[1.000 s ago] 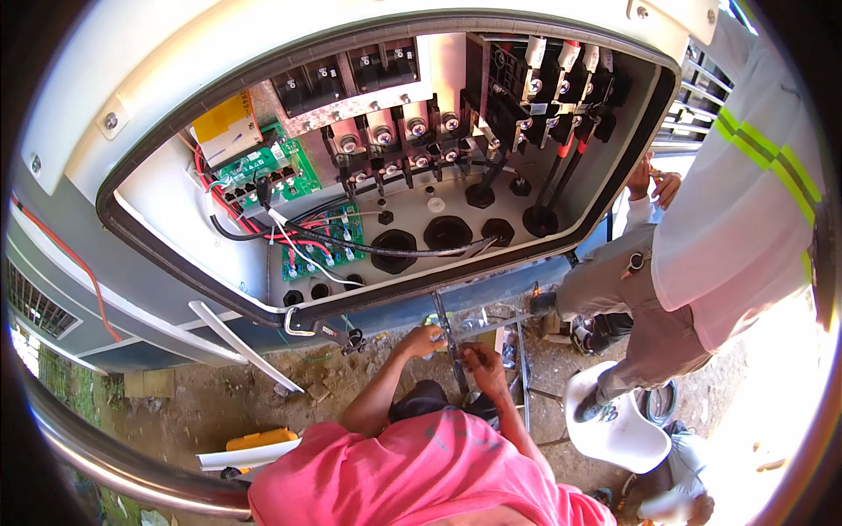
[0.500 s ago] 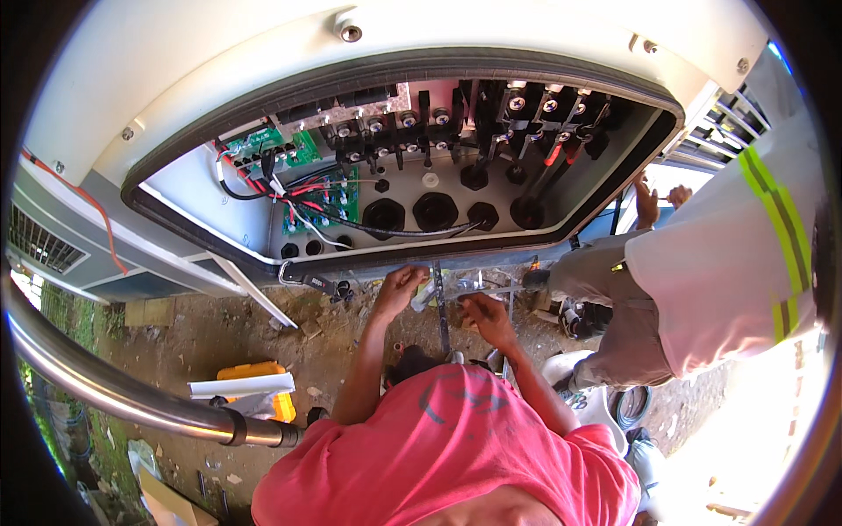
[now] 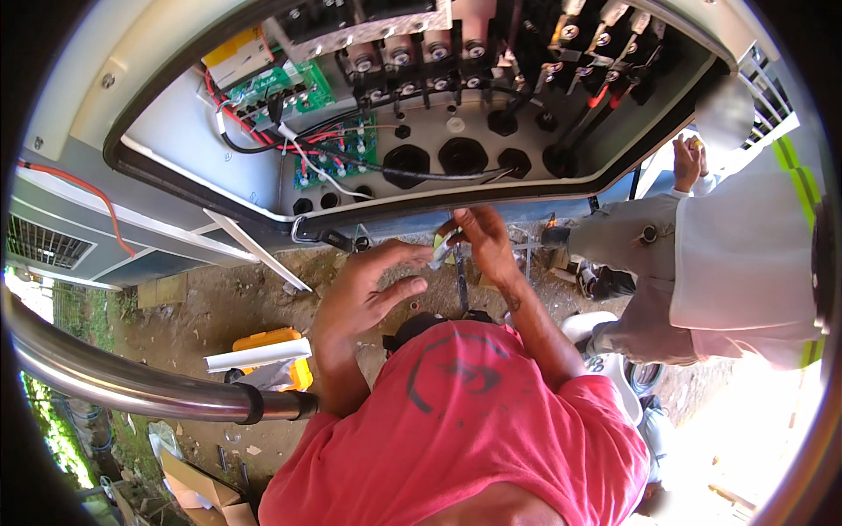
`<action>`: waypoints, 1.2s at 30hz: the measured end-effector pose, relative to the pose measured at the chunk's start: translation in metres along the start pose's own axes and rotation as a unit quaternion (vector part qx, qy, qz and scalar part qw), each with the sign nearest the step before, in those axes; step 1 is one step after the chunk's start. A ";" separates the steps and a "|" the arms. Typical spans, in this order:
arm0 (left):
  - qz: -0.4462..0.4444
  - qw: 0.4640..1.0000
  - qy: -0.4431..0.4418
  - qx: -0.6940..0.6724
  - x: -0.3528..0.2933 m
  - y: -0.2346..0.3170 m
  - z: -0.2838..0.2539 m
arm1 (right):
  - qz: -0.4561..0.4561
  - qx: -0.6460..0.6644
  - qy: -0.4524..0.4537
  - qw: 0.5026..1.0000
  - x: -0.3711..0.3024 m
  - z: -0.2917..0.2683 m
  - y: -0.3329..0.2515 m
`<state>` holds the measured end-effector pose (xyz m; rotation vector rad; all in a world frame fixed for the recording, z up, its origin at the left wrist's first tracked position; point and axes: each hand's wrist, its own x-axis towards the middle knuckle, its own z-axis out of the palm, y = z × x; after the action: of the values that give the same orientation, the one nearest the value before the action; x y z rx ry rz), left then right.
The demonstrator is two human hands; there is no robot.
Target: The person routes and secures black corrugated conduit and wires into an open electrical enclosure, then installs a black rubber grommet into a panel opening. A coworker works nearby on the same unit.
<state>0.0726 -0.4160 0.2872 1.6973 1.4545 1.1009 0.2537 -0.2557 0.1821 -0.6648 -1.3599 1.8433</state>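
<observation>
My right hand (image 3: 487,244) is closed around a small, crumpled clear plastic packet (image 3: 444,249) with a yellow-green part. It is just below the lower rim of an open electrical cabinet (image 3: 412,209). My left hand (image 3: 373,282) is open beside the packet, thumb and fingers apart. Its fingertips come close to the packet's left side; whether they touch cannot be made out. Inside the cabinet are green circuit boards (image 3: 338,151), red, black and white wires, a row of screw terminals (image 3: 401,58) and black round cable glands (image 3: 462,158) in its floor.
At the right a co-worker in grey trousers (image 3: 636,272) stands close, hands (image 3: 689,163) together near the cabinet's edge. A shiny metal pole (image 3: 132,381) crosses the left. A yellow case (image 3: 298,375) and an opened cardboard box (image 3: 202,491) lie on the dirt ground. A carabiner (image 3: 300,230) hangs at the rim.
My left hand has gone from closed fingers near the packet to open, moving left and nearer. The right hand has risen toward the cabinet rim with the packet. The whole view has shifted.
</observation>
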 end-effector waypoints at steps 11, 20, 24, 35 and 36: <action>0.119 0.804 0.564 0.143 -0.031 0.000 -0.039 | -0.049 0.201 0.054 0.977 0.014 0.030 0.011; 0.166 0.734 0.629 0.195 -0.016 0.006 -0.059 | -0.063 0.249 0.033 0.966 0.022 0.022 0.012; 0.226 0.729 0.630 0.146 0.020 0.012 -0.090 | -0.081 0.246 0.040 0.965 0.025 0.017 0.013; 0.188 0.765 0.591 0.174 0.053 0.006 -0.085 | -0.099 0.175 0.048 0.978 0.028 0.020 0.012; 0.159 0.763 0.601 0.176 0.052 0.004 -0.084 | -0.113 0.171 0.048 0.978 0.029 0.022 0.012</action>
<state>0.0010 -0.3697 0.3380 1.4742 2.2386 2.5317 0.2170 -0.2468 0.1780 -0.3956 -0.9783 1.7775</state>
